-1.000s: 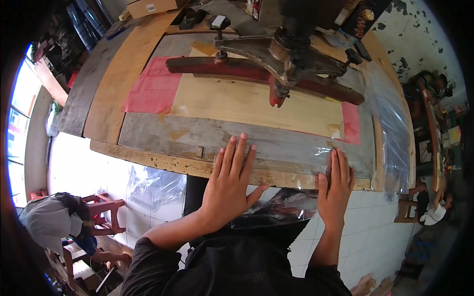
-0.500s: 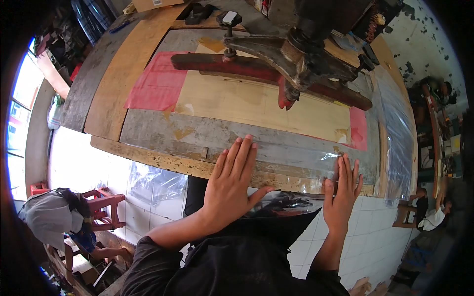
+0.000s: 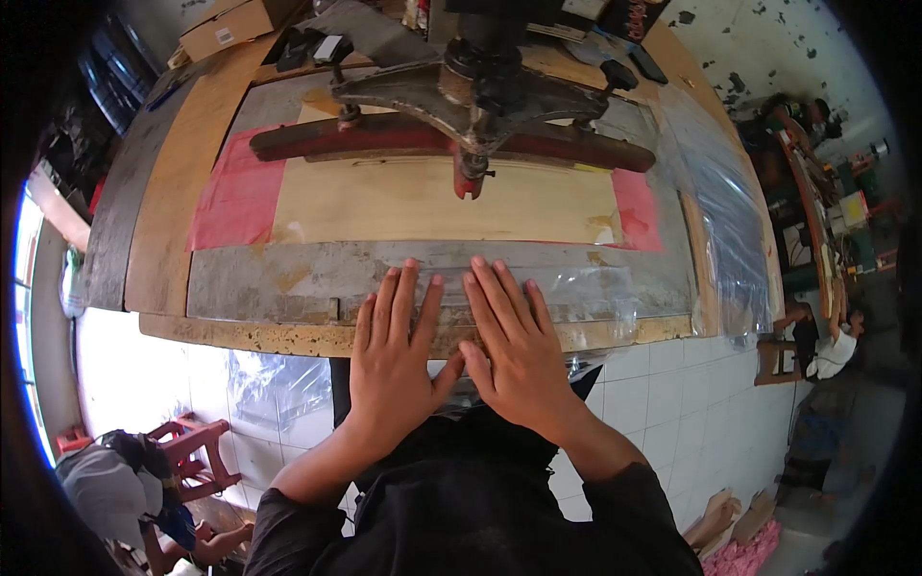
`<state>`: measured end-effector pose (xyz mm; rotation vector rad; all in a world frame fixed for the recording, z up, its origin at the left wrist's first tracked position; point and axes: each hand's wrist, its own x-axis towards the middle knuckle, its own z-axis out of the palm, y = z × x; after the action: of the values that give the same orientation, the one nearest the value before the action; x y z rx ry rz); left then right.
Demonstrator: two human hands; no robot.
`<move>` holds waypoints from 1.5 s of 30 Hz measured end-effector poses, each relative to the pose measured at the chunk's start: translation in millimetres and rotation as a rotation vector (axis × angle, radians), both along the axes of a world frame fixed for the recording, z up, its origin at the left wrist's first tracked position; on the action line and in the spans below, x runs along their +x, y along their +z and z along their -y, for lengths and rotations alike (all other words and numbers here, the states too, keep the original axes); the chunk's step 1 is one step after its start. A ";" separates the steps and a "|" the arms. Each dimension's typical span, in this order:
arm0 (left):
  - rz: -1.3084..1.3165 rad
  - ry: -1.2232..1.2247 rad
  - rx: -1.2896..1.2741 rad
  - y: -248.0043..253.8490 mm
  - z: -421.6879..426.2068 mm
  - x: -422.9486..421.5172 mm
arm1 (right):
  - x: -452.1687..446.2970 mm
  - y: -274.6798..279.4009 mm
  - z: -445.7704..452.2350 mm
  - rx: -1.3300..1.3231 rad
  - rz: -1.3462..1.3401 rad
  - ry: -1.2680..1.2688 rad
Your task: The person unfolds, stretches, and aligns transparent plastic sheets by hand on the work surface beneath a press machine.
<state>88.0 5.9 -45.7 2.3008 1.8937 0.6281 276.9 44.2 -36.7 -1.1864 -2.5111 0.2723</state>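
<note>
My left hand (image 3: 392,370) lies flat with its fingers apart on the front edge of the grey board (image 3: 259,283). Close beside it, my right hand (image 3: 519,360) rests flat, fingers spread, on a clear plastic sheet (image 3: 591,293). The two thumbs nearly touch. Neither hand grasps anything. The plastic lies along the board's front and hangs over the wooden edge (image 3: 250,338). Beyond my fingertips is a cream sheet (image 3: 384,206) with pink pieces (image 3: 233,192) at both ends. Above it stands a metal press arm (image 3: 475,106) with a red bar (image 3: 355,136).
Clear plastic (image 3: 725,211) covers the table's right side. A cardboard box (image 3: 226,29) and a phone (image 3: 648,64) lie at the back. A person in a grey cap (image 3: 106,494) is at the lower left near a red stool (image 3: 197,456); other people are at the right.
My right hand has slid left across the plastic to beside my left hand, which stays flat at the board's edge. The view has turned to the right.
</note>
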 end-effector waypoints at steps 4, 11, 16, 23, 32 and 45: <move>0.027 0.000 -0.004 1.5 0.4 -2.8 | 17.9 -1.0 -2.6 -0.003 0.032 -0.048; 0.035 -0.004 -0.029 2.5 0.2 -3.3 | 72.6 -0.2 0.5 0.026 0.153 -0.233; 0.028 -0.008 -0.034 2.6 1.9 -4.5 | 102.6 -8.4 -1.8 0.051 0.168 -0.353; -0.016 -0.025 -0.036 6.3 2.6 -5.6 | 107.3 -10.5 -0.7 0.113 0.174 -0.407; 0.076 -0.054 0.029 9.1 1.1 -9.3 | 62.1 26.1 -22.0 0.194 0.005 -0.220; 0.394 0.027 0.219 15.3 12.2 -24.5 | 2.3 39.2 -31.8 -0.464 -0.441 0.105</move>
<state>63.5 -6.3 -30.4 2.0659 1.7415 1.2427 279.2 76.0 2.5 -1.0040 -2.1751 1.0654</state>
